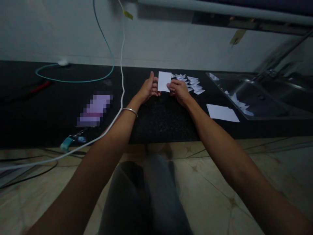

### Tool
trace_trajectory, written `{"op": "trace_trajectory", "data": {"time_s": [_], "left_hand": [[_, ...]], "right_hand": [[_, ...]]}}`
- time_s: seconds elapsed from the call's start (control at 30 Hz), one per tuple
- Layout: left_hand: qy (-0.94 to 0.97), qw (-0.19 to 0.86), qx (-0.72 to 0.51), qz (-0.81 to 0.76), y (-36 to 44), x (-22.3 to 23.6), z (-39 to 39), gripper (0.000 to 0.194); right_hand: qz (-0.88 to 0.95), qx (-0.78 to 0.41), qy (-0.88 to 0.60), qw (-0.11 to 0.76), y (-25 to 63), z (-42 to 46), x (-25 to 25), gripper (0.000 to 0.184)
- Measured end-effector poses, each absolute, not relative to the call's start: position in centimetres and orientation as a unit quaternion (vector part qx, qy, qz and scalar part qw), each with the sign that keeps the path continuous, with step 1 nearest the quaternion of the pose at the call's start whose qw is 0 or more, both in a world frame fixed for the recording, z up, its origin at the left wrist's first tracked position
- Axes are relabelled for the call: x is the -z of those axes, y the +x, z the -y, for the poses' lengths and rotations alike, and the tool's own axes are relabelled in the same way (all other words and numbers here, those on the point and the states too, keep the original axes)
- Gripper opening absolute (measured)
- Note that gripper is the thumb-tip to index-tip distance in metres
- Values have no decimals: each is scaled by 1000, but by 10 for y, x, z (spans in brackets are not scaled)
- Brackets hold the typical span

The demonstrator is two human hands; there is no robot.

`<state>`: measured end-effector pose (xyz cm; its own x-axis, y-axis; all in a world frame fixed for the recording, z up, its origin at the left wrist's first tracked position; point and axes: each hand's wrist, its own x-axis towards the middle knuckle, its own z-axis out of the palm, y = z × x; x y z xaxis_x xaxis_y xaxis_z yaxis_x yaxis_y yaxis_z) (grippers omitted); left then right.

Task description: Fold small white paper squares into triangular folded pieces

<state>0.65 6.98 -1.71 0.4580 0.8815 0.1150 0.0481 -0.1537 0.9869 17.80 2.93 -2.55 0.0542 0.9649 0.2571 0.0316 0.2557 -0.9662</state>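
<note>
A small white sheet of paper [164, 81] is held up over the black counter. My right hand [179, 91] pinches it at its lower right edge between thumb and fingers. At the left edge of the sheet is my left hand [149, 87], thumb raised and fingers apart; whether its fingertips touch the paper I cannot tell. Folded white paper pieces [194, 85] lie in rows just behind and right of my right hand. A stack of flat white paper [222, 112] rests on the counter beside my right forearm.
A metal sink [259, 98] is set in the counter [166, 124] at right, with more folded papers [238, 101] along its rim. A pixelated phone-like object [95, 110] lies left. A white cable [122, 75] crosses my left forearm; a teal cable [73, 81] loops behind.
</note>
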Motion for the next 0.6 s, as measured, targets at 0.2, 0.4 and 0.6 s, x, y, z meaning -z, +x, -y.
{"op": "trace_trajectory", "data": {"time_s": [0.2,0.4,0.6], "left_hand": [[651,548,-377,-365,6,19,-71,77],[665,544,-380,-342,4,18,-66,57],[654,538,-415,-332,-5,9,-54,24]], "right_hand": [[571,-393,-462,553,181,-31,28,23],[567,-385,-474,553,183,-33,30,18],[539,-399,-479,567,180,-29,25,21]]}}
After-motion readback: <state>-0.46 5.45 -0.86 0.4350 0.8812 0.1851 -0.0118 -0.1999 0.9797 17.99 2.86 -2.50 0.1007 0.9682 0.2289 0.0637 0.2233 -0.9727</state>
